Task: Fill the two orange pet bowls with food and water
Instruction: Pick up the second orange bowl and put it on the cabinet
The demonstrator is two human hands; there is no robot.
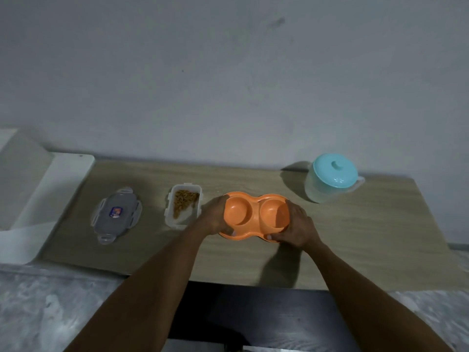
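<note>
Two bare hands grip an orange double pet bowl [255, 212] over a pale wooden table [368, 237] set against a grey wall. The bowl sits near the middle of the table, its two round wells side by side and showing bare orange plastic. Whether it rests flat on the wood or is slightly raised cannot be told.

Far to the left of the bowl, a white board or shelf unit [50, 189] runs along the table's end. Behind the bowl and to its right, well apart, stands a clear water jug [330, 184] with a turquoise lid.

The left hand [215, 217] wraps the bowl's left end, fingers curled round the rim. The right hand [298, 228] wraps the right end the same way, a fingertip showing on the near edge.

Left of the bowl, beyond the food tub, a grey snap-on lid [116, 214] lies flat. Just beside the bowl's left end, close to the left hand, is an open clear plastic tub [187, 185] partly filled with brown dry pet food [184, 201]
</note>
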